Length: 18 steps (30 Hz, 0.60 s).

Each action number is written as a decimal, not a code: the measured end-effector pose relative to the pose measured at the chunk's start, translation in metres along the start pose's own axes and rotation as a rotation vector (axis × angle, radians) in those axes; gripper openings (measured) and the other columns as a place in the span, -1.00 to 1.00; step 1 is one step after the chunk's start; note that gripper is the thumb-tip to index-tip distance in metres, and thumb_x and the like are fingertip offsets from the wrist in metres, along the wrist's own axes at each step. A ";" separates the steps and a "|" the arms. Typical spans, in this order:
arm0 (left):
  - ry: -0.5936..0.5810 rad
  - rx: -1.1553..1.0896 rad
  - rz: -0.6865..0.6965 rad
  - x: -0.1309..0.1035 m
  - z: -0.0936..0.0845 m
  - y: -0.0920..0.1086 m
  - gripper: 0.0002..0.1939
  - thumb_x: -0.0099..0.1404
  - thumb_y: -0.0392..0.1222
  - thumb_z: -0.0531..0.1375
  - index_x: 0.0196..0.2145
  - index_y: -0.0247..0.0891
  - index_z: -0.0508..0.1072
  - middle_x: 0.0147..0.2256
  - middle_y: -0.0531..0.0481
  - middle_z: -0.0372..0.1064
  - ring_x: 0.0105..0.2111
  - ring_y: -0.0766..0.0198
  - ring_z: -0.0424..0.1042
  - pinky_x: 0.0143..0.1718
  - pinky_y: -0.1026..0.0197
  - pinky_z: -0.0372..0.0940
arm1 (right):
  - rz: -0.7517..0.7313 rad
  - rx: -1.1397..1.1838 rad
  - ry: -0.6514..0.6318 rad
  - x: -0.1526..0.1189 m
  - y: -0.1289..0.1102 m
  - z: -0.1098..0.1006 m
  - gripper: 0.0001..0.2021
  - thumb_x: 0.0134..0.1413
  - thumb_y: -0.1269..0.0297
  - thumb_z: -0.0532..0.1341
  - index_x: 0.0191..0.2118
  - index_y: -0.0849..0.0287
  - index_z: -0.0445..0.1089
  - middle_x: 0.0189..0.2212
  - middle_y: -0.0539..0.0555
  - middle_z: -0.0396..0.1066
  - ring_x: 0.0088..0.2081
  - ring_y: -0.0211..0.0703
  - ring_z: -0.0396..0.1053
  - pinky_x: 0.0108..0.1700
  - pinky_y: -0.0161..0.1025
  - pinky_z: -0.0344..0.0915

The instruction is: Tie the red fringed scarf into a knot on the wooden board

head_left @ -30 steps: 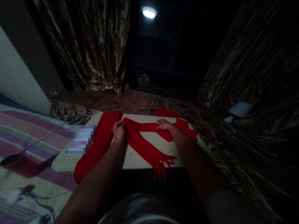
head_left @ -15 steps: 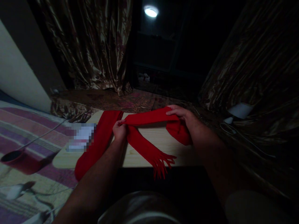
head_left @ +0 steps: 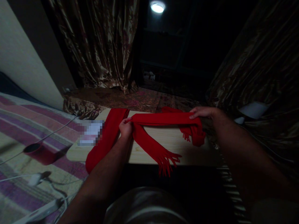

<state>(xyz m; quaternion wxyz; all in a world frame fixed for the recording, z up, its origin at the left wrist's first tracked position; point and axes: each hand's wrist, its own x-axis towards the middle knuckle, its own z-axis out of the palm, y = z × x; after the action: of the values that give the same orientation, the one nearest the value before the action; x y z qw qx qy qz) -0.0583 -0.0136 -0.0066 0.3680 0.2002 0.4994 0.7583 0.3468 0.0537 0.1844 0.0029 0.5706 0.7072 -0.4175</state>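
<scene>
A long red scarf (head_left: 163,119) with fringed ends is stretched sideways between my two hands above a pale wooden board (head_left: 149,143). My left hand (head_left: 126,127) pinches it near the middle of the board, and a fringed length slants from there toward the board's front edge. Thumb and fingers of my right hand (head_left: 198,112) grip the scarf over the board's right side, where more of it hangs in a bunch with some fringe showing. At the left, a wide red strip of knitted cloth (head_left: 106,137) lies across the board and over its front edge.
A blurred-out white item (head_left: 91,133) lies on the board's left end. On the striped bedding stand a red cup-like container (head_left: 42,153) and a power strip (head_left: 39,211) with cords. Behind hang patterned curtains (head_left: 102,46). A white lamp (head_left: 254,109) is at the right.
My right hand has moved right, drawing the scarf out longer and straighter. A second fringed end now shows below it. The whole view has shifted slightly.
</scene>
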 end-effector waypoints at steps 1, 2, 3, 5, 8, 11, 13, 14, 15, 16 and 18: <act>0.000 0.004 0.000 0.000 0.000 0.000 -0.67 -0.10 -0.33 0.20 -0.29 -0.33 0.54 -0.51 0.02 0.45 -0.59 0.36 0.33 -0.51 0.31 0.23 | -0.036 0.006 0.054 -0.003 0.001 -0.004 -0.52 -0.32 -0.05 0.47 -0.27 0.15 0.54 -0.25 0.08 0.60 -0.21 -0.01 0.52 -0.14 -0.19 0.43; 0.002 0.007 -0.001 0.000 0.000 0.000 -0.66 -0.10 -0.32 0.20 -0.29 -0.34 0.54 -0.51 0.02 0.45 -0.60 0.36 0.33 -0.52 0.32 0.22 | -0.057 -0.003 0.097 -0.006 0.000 -0.007 -0.53 -0.29 -0.07 0.45 -0.26 0.15 0.53 -0.25 0.08 0.59 -0.20 -0.02 0.52 -0.13 -0.19 0.43; 0.004 0.008 -0.003 0.000 -0.001 0.000 -0.65 -0.10 -0.32 0.20 -0.28 -0.34 0.54 -0.51 0.02 0.44 -0.61 0.36 0.33 -0.53 0.32 0.21 | -0.057 -0.033 0.127 -0.009 -0.001 -0.010 -0.55 -0.27 -0.06 0.45 -0.28 0.16 0.52 -0.26 0.07 0.59 -0.20 -0.02 0.51 -0.14 -0.20 0.42; 0.010 0.002 -0.004 -0.001 -0.001 0.001 -0.64 -0.10 -0.31 0.21 -0.26 -0.34 0.54 -0.52 0.01 0.45 -0.61 0.36 0.33 -0.54 0.32 0.21 | 0.013 -0.144 0.129 -0.015 -0.007 -0.013 -0.60 -0.28 0.00 0.47 -0.33 0.15 0.51 -0.32 0.05 0.57 -0.23 -0.03 0.50 -0.18 -0.22 0.41; 0.014 -0.008 -0.007 -0.002 -0.001 0.002 -0.64 -0.09 -0.30 0.21 -0.25 -0.34 0.54 -0.52 0.01 0.45 -0.60 0.35 0.34 -0.52 0.31 0.23 | 0.196 -0.335 0.057 -0.025 -0.018 -0.016 -0.67 -0.37 0.19 0.52 -0.38 0.15 0.53 -0.40 0.01 0.54 -0.29 -0.04 0.49 -0.25 -0.24 0.38; 0.015 0.003 -0.016 -0.003 -0.001 0.002 -0.64 -0.08 -0.30 0.22 -0.25 -0.33 0.54 -0.51 0.02 0.45 -0.60 0.35 0.34 -0.50 0.30 0.25 | 0.313 -0.481 0.082 -0.034 -0.030 -0.020 -0.79 -0.29 0.37 0.48 -0.40 0.19 0.55 -0.44 0.03 0.53 -0.37 -0.10 0.46 -0.31 -0.25 0.33; 0.014 0.001 -0.013 -0.002 -0.001 0.002 -0.65 -0.07 -0.29 0.23 -0.25 -0.32 0.54 -0.50 0.01 0.46 -0.57 0.34 0.35 -0.46 0.28 0.28 | 0.280 -0.519 0.168 -0.041 -0.038 -0.025 -0.89 -0.11 0.40 0.40 -0.36 0.24 0.55 -0.41 0.06 0.53 -0.38 -0.15 0.43 -0.31 -0.26 0.29; 0.015 -0.004 -0.011 -0.002 -0.001 0.002 -0.66 -0.07 -0.29 0.24 -0.25 -0.32 0.54 -0.49 0.01 0.47 -0.56 0.34 0.36 -0.44 0.27 0.29 | 0.237 -0.526 0.250 -0.044 -0.041 -0.027 -0.91 -0.01 0.38 0.36 -0.32 0.25 0.54 -0.38 0.08 0.54 -0.38 -0.17 0.42 -0.30 -0.27 0.28; 0.017 -0.006 -0.007 -0.001 -0.001 0.001 -0.66 -0.06 -0.29 0.24 -0.25 -0.32 0.54 -0.47 0.01 0.47 -0.54 0.34 0.37 -0.41 0.26 0.31 | 0.192 -0.538 0.376 -0.047 -0.044 -0.030 -0.89 0.08 0.34 0.32 -0.27 0.27 0.54 -0.34 0.11 0.54 -0.35 -0.18 0.41 -0.28 -0.27 0.26; 0.019 -0.004 -0.003 -0.001 -0.001 0.001 -0.67 -0.06 -0.29 0.25 -0.26 -0.32 0.54 -0.46 0.00 0.47 -0.52 0.33 0.38 -0.39 0.26 0.32 | 0.153 -0.560 0.550 -0.050 -0.046 -0.031 -0.83 0.15 0.28 0.28 -0.22 0.28 0.52 -0.29 0.15 0.54 -0.31 -0.18 0.41 -0.24 -0.26 0.26; 0.019 0.019 0.010 0.000 -0.002 -0.001 -0.69 -0.07 -0.30 0.26 -0.28 -0.32 0.54 -0.44 -0.01 0.48 -0.50 0.32 0.39 -0.36 0.25 0.32 | 0.115 -0.623 0.973 -0.054 -0.049 -0.032 -0.70 0.24 0.14 0.23 -0.11 0.31 0.48 -0.19 0.24 0.52 -0.20 -0.11 0.40 -0.16 -0.20 0.25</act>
<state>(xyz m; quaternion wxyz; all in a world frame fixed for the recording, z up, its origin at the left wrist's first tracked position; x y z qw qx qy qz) -0.0590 -0.0144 -0.0080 0.3575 0.1991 0.5089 0.7574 0.3412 0.0290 0.2599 -0.1319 0.7067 0.6844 0.1216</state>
